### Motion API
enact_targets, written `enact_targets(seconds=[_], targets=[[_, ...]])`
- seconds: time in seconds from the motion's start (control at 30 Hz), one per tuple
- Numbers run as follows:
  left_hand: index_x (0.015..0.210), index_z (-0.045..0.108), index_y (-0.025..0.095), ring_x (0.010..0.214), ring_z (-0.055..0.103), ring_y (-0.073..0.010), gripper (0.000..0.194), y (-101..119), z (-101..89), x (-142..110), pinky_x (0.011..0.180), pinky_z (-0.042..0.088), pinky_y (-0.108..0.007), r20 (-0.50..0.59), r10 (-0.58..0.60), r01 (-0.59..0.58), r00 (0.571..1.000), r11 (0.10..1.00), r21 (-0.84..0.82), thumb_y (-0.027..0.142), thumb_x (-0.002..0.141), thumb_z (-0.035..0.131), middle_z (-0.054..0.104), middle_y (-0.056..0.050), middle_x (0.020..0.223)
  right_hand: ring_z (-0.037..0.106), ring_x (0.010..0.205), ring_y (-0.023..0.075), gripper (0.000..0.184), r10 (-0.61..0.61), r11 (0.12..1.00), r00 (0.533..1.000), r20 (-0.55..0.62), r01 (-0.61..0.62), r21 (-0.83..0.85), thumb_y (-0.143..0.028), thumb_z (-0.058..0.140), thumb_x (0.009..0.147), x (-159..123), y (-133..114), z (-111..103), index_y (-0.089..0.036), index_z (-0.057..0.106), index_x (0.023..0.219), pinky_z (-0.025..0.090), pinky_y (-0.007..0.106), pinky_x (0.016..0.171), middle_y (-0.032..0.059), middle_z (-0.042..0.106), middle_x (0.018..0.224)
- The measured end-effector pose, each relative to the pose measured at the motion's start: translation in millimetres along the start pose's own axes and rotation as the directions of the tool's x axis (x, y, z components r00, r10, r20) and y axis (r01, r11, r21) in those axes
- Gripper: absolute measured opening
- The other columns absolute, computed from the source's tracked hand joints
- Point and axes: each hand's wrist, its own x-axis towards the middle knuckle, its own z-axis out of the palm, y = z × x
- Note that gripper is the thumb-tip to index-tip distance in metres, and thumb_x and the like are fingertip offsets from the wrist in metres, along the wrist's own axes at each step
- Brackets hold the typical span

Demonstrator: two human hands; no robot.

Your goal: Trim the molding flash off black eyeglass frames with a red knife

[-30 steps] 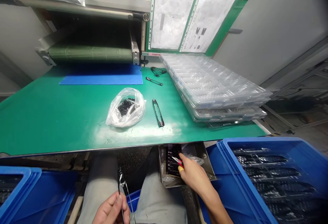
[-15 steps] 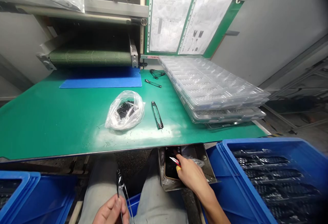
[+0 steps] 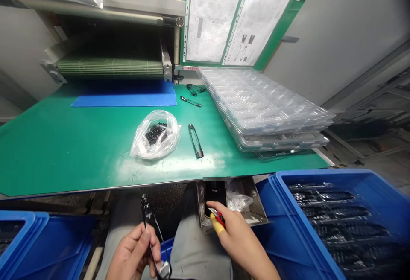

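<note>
The left hand [image 3: 131, 254] pinches a slender black wire clip [image 3: 147, 220] in a narrow grip, over the person's thigh [image 3: 205, 250]. The right hand [image 3: 238, 241], with a yellow finger cot [image 3: 217, 224], holds red-handled snips [image 3: 218, 219] in a narrow grip just above a metal tray [image 3: 246, 211] bearing a phone [image 3: 215, 199]. Both hands sit below the front edge of the green tabletop [image 3: 64, 156], with room between the blue crates [image 3: 333, 224]. The print on the pinned sheets [image 3: 211, 15] is too small to read.
</note>
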Motion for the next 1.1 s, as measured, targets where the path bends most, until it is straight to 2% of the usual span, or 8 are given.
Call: enact_targets(seconds=[0.07, 0.13, 0.2, 0.27, 0.57, 0.7, 0.9, 1.1], targets=[[0.062, 0.053, 0.015, 0.041, 0.051, -0.0091, 0.049, 11, 4.1, 3, 0.039, 0.039, -0.017, 0.023, 0.071, -0.071, 0.997, 0.997, 0.012, 0.058, 0.062, 0.076, 0.056, 0.002, 0.049, 0.061, 0.086, 0.0202, 0.033, -0.075, 0.985, 0.997, 0.028, 0.069, 0.158, -0.037, 0.04, 0.093, -10, -17, 6, -0.024, 0.061, 0.115, 0.046, 0.029, 0.076, 0.0058, 0.067, 0.094], [0.063, 0.054, 0.015, 0.042, 0.053, -0.0098, 0.046, 22, 7.7, 5, 0.04, 0.04, -0.017, 0.07, 0.121, -0.124, 0.99, 0.992, 0.036, 0.056, 0.065, 0.075, 0.058, 0.001, 0.051, 0.052, 0.06, 0.0135, 0.043, -0.143, 0.894, 0.981, 0.133, 0.071, 0.442, -0.054, 0.036, 0.093, -17, -39, 12, -0.021, 0.06, 0.106, 0.042, 0.022, 0.055, 0.0011, 0.059, 0.071], [0.065, 0.054, 0.014, 0.043, 0.055, -0.0107, 0.044, 32, 10.5, 6, 0.04, 0.042, -0.018, 0.158, 0.153, -0.164, 0.976, 0.984, 0.064, 0.054, 0.069, 0.072, 0.059, 0.0, 0.053, 0.032, 0.043, 0.0076, 0.048, -0.231, 0.682, 0.942, 0.242, -0.021, 0.731, -0.064, 0.045, 0.087, -21, -62, 16, -0.018, 0.056, 0.095, 0.026, 0.019, 0.041, -0.005, 0.046, 0.056], [0.067, 0.054, 0.014, 0.043, 0.057, -0.0111, 0.041, 40, 12.4, 6, 0.041, 0.045, -0.018, 0.244, 0.178, -0.2, 0.953, 0.977, 0.068, 0.051, 0.075, 0.069, 0.06, 0.0, 0.054, 0.023, 0.04, 0.0043, 0.049, -0.297, 0.483, 0.908, 0.295, -0.123, 0.867, -0.066, 0.057, 0.08, -23, -82, 17, -0.018, 0.05, 0.085, 0.018, 0.019, 0.039, -0.0078, 0.042, 0.052], [0.072, 0.053, 0.014, 0.04, 0.06, -0.0096, 0.03, 72, 15.5, 2, 0.036, 0.047, -0.014, 0.383, 0.224, -0.243, 0.896, 0.97, 0.002, 0.04, 0.086, 0.06, 0.063, 0.001, 0.056, 0.036, 0.045, 0.0, 0.046, -0.304, 0.347, 0.906, 0.295, -0.183, 0.92, -0.052, 0.075, 0.073, -26, -108, 7, -0.016, 0.047, 0.078, 0.023, 0.013, 0.042, -0.0042, 0.052, 0.063], [0.075, 0.055, 0.014, 0.044, 0.063, -0.011, 0.027, 79, 18.3, 1, 0.039, 0.049, -0.015, 0.433, 0.281, -0.278, 0.856, 0.958, -0.072, 0.038, 0.089, 0.056, 0.065, -0.001, 0.057, 0.019, 0.032, -0.0004, 0.034, -0.52, 0.092, 0.778, 0.351, -0.357, 0.929, -0.046, 0.064, 0.087, -22, -113, 6, -0.017, 0.048, 0.079, 0.017, 0.013, 0.035, -0.0108, 0.04, 0.046], [0.073, 0.056, 0.014, 0.039, 0.061, -0.0093, 0.027, 90, 26.7, 3, 0.035, 0.047, -0.012, 0.453, 0.259, -0.203, 0.853, 0.965, -0.169, 0.037, 0.088, 0.059, 0.065, 0.001, 0.054, 0.02, 0.029, 0.0022, 0.02, -0.726, -0.145, 0.652, 0.22, -0.458, 0.877, -0.037, 0.053, 0.096, -14, -119, 15, -0.019, 0.05, 0.088, 0.025, 0.01, 0.033, -0.0117, 0.039, 0.043], [0.072, 0.057, 0.014, 0.036, 0.059, -0.0081, 0.028, 97, 36.6, 4, 0.032, 0.044, -0.009, 0.46, 0.214, -0.122, 0.862, 0.967, -0.223, 0.038, 0.085, 0.062, 0.066, 0.001, 0.052, 0.016, 0.03, 0.0019, 0.019, -0.657, -0.212, 0.722, 0.218, -0.455, 0.865, -0.034, 0.054, 0.095, -20, -123, 12, -0.017, 0.054, 0.087, 0.023, 0.009, 0.034, -0.0116, 0.035, 0.042]])
